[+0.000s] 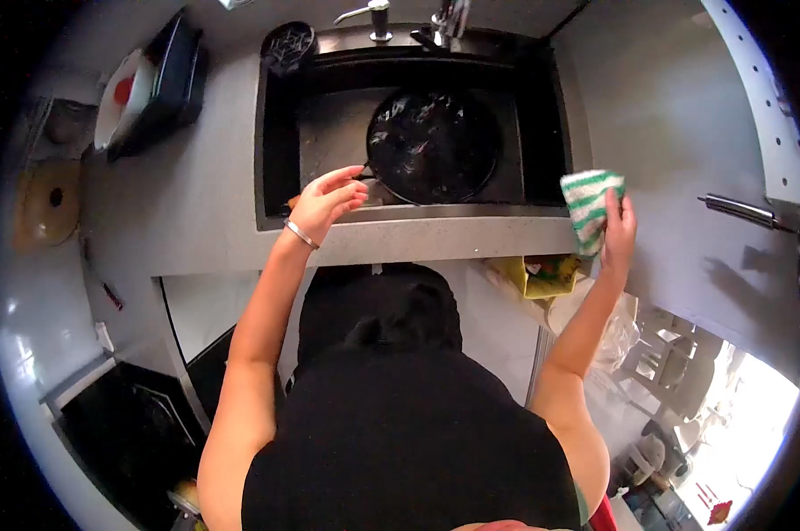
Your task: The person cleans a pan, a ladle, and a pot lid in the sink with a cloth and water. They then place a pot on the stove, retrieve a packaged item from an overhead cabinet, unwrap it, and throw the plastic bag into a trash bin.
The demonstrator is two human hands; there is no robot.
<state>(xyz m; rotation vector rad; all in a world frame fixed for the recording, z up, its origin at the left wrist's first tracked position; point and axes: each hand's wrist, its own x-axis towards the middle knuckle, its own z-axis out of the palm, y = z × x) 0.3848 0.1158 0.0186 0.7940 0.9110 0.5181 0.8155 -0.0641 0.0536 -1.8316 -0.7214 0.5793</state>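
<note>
A round dark pan [431, 146] lies in the black sink [329, 146], its inside shiny with what looks like liquid. My left hand [327, 199] hovers over the sink's front edge, left of the pan. Its fingers are apart and slightly curved, with the fingertips close to the short dark piece at the pan's side; whether they touch it I cannot tell. In my right hand [619, 232], at the sink's right front corner, is a green-and-white striped cloth [592, 205], held between thumb and fingers.
Behind the sink stand a faucet [451, 19] and a soap dispenser [380, 19]. A black strainer basket [289, 46] sits at the back left corner. On the left counter is a dark rack [174, 84] with a white bowl. A yellow bin [542, 279] hangs below the front edge.
</note>
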